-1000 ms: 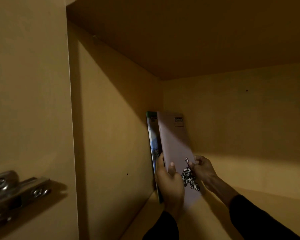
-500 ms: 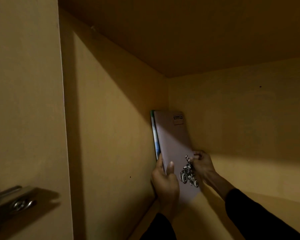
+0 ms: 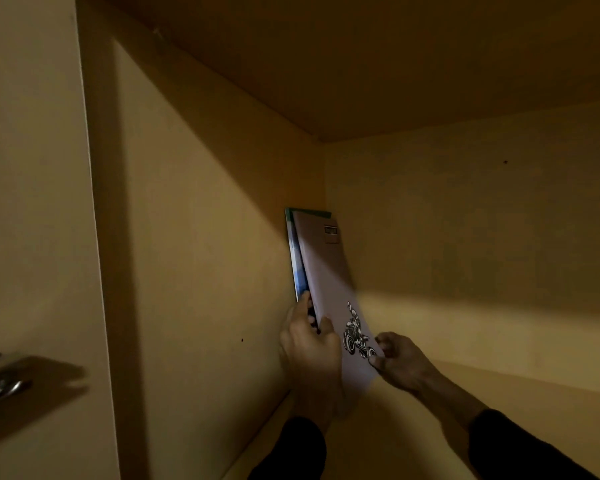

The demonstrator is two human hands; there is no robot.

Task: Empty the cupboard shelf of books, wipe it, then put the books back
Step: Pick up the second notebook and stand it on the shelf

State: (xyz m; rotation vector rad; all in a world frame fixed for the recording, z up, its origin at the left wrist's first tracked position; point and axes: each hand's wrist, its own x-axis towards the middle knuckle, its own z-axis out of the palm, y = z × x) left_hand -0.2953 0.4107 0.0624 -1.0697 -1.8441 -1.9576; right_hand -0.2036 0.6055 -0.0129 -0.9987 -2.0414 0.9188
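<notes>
Against the cupboard's left wall (image 3: 205, 271): two thin books stand upright in the back corner, so the wall props them.
Pale book (image 3: 326, 271): motorbike print, leaning on the green-edged book (image 3: 297, 261), which is nearer the wall.
Left hand (image 3: 309, 344): fingers curled round both near edges, steadying them.
Right hand (image 3: 400, 362): pinches the pale cover's lower corner, forearm reaching in over the shelf (image 3: 499, 403).

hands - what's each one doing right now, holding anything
Left hand: grips the lower edge of the two books standing against the side wall.
Right hand: pinches the lower corner of the pale book's cover.
</notes>
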